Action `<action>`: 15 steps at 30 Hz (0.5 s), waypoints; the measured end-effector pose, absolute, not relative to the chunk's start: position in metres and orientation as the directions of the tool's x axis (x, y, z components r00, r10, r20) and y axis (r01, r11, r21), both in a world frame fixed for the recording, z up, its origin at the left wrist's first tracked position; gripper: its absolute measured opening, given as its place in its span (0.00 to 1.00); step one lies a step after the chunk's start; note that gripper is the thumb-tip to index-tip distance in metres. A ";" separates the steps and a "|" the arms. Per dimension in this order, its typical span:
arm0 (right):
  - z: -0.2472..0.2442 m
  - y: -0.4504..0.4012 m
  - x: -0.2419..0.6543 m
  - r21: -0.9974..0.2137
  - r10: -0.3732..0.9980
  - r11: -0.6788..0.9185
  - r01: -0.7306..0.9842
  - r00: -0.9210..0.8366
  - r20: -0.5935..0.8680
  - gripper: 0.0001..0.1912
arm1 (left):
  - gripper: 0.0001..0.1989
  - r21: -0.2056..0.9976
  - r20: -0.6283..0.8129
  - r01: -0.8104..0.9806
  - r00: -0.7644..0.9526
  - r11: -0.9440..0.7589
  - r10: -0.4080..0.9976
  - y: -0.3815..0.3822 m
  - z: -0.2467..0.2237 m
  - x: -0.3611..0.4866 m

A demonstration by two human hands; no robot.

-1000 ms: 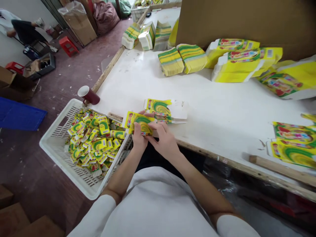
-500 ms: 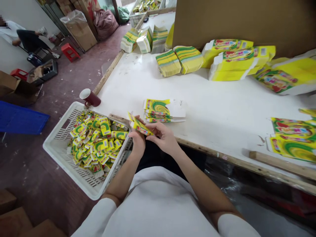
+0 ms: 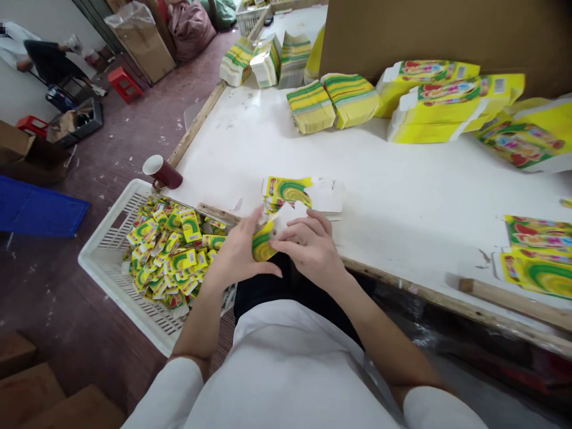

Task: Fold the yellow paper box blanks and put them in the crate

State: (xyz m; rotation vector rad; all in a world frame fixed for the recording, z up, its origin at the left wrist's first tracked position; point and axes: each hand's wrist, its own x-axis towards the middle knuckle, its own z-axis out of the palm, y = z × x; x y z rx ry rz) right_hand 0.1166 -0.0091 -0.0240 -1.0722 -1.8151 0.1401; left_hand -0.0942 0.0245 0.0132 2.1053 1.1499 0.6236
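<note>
A small yellow-and-green carton (image 3: pixel 263 243) with white flaps is pinched in the fingers of my right hand (image 3: pixel 318 250), over the table's front edge. My left hand (image 3: pixel 233 257) is at the carton's left side, thumb stretched out and fingers apart; I cannot tell whether it touches the carton. Just beyond my hands, a small pile of flat cartons (image 3: pixel 290 189) lies on the white table (image 3: pixel 379 196), partly hidden by the held carton and my right fingers. To my left, a white plastic crate (image 3: pixel 92 247) holds a heap of small folded cartons (image 3: pixel 167 250).
A maroon mug (image 3: pixel 164 173) lies tilted at the table's left corner, by the crate. Stacks of flat cartons (image 3: pixel 310 107) line the back, before a cardboard panel (image 3: pixel 424 36). A wooden strip (image 3: pixel 513 302) lies front right. A person (image 3: pixel 49 56) sits far left, near a red stool (image 3: pixel 124 83).
The carton has turned, its white flaps now pointing up towards the pile. My left hand has let go and spread its fingers; my right hand has shifted right, keeping its pinch.
</note>
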 end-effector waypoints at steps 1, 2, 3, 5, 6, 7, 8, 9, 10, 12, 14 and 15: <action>-0.024 -0.010 0.114 -0.554 0.727 0.602 0.575 -0.107 0.679 0.14 | 0.49 0.706 0.041 0.597 0.504 -0.382 0.863 0.022 0.011 -0.090; -0.024 -0.011 0.112 -0.619 0.755 0.571 0.539 -0.050 0.653 0.19 | 0.44 0.690 0.015 0.628 0.484 -0.359 0.875 0.020 0.007 -0.085; -0.024 -0.012 0.110 -0.709 0.799 0.515 0.482 0.028 0.600 0.28 | 0.40 0.679 0.017 0.648 0.457 -0.346 0.889 0.017 0.002 -0.079; -0.026 -0.012 0.107 -0.899 0.910 0.354 0.257 0.128 0.395 0.38 | 0.39 0.655 0.084 0.653 0.437 -0.380 0.896 0.012 -0.007 -0.070; -0.028 -0.012 0.105 -0.964 0.960 0.248 0.092 0.108 0.257 0.38 | 0.40 0.639 0.127 0.637 0.465 -0.431 0.876 0.009 -0.011 -0.067; -0.030 -0.011 0.104 -0.989 0.993 0.120 -0.085 0.028 0.118 0.35 | 0.40 0.622 0.174 0.612 0.501 -0.489 0.848 0.007 -0.013 -0.064; -0.032 -0.011 0.102 -0.969 0.996 -0.019 -0.245 -0.094 0.004 0.33 | 0.39 0.602 0.220 0.584 0.534 -0.544 0.816 0.004 -0.014 -0.062; -0.034 -0.010 0.101 -0.919 0.973 -0.148 -0.366 -0.221 -0.069 0.32 | 0.38 0.582 0.260 0.558 0.562 -0.592 0.785 0.002 -0.014 -0.061; -0.036 -0.009 0.099 -0.863 0.941 -0.245 -0.441 -0.323 -0.102 0.32 | 0.37 0.563 0.295 0.535 0.581 -0.630 0.758 0.001 -0.014 -0.060; -0.041 -0.008 0.098 -0.810 0.911 -0.312 -0.497 -0.398 -0.107 0.37 | 0.32 0.541 0.341 0.513 0.590 -0.666 0.732 0.000 -0.014 -0.062; -0.045 -0.009 0.097 -0.846 0.944 -0.231 -0.480 -0.322 -0.075 0.43 | 0.30 0.555 0.305 0.534 0.583 -0.638 0.753 0.001 -0.014 -0.065; -0.046 -0.011 0.097 -0.883 0.963 -0.157 -0.441 -0.268 -0.037 0.45 | 0.31 0.573 0.258 0.554 0.577 -0.603 0.775 0.002 -0.014 -0.067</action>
